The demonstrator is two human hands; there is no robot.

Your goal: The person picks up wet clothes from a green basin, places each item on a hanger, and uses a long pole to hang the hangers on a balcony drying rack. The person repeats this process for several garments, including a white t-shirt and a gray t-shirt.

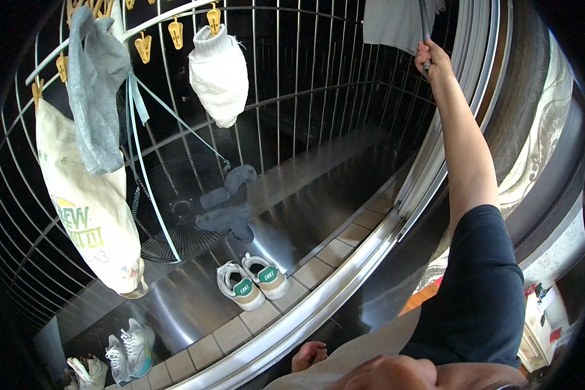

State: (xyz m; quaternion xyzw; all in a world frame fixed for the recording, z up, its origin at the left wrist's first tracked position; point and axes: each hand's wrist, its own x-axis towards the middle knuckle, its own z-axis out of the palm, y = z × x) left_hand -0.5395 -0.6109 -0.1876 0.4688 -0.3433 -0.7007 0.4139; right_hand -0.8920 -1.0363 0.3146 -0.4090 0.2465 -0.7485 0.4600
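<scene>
My right hand is raised far out at the upper right, its fingers wrapped around the lower end of a grey pole. A light grey garment hangs close behind the pole; whether the two touch I cannot tell. Low beside my body, my left hand has curled fingers, with nothing visible in them. On the upper left, yellow clothespins hang from a white drying rack. One grips a white fluffy cloth item. A grey sock and a cream cloth bag also hang there.
Metal window bars enclose the ledge. White-and-green ERKE sneakers and grey-white sneakers stand by the tiled edge. Dark grey socks lie near a round wire grille. A sliding-door track crosses before me; a patterned curtain hangs right.
</scene>
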